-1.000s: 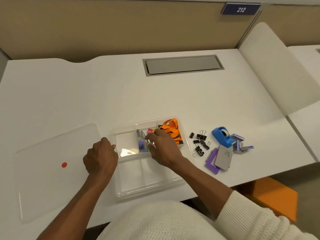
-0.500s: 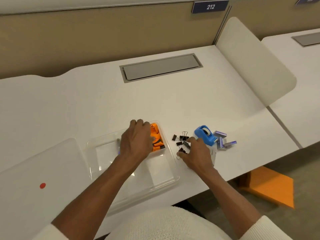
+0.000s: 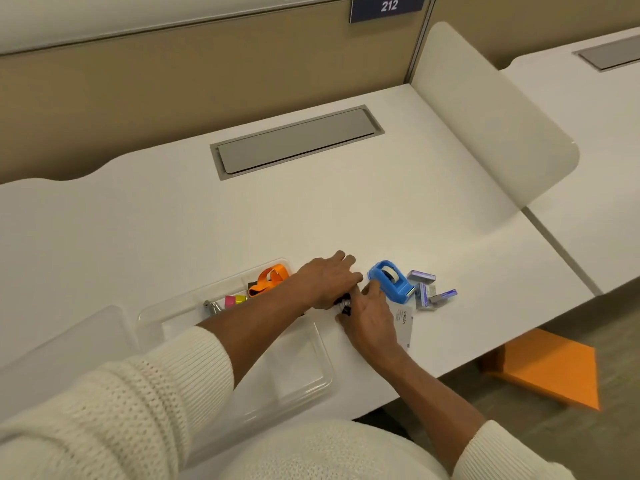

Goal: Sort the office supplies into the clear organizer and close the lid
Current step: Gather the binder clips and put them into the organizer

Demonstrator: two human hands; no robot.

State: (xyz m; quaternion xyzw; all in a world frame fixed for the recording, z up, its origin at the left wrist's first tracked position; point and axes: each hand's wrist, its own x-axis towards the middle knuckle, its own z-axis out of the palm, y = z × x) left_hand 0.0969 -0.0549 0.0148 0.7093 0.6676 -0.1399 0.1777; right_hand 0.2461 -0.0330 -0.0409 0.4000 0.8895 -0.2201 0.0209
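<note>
Nearest me, my cream sleeves [image 3: 145,403] frame the clear organizer [image 3: 304,386], which lies open on the white desk [image 3: 207,230] under my left forearm. Its near compartments look bare, as far as the glare lets me judge. Its lid [image 3: 62,344] lies flat on the desk, off to the left of both hands.

My left hand [image 3: 325,282] reaches across the organizer's right rim, fingers curled down over the binder clips [image 3: 344,306], and my right hand [image 3: 370,320] meets it from the right, thumb and fingers pinched in on the same black cluster — both hands seem closed on the clips, though how many each holds I cannot tell. The clips sit just right of the organizer, on the desk.

Under my right hand lies a grey card box [image 3: 403,327] with small print I cannot read for sure.

Left of my left hand, the organizer's far compartments hold things: an orange strap [image 3: 268,280] at the right end, then pink and yellow sticky tabs [image 3: 235,300], then a small metal piece [image 3: 210,306].

Just beyond my right hand stands a blue tape dispenser [image 3: 389,280], and right of it a few purple staple boxes [image 3: 427,289], touching one another.

Farther off — a grey hatch [image 3: 294,143] set in the desk, and above it a dark sign [image 3: 388,6] reading 212.
</note>
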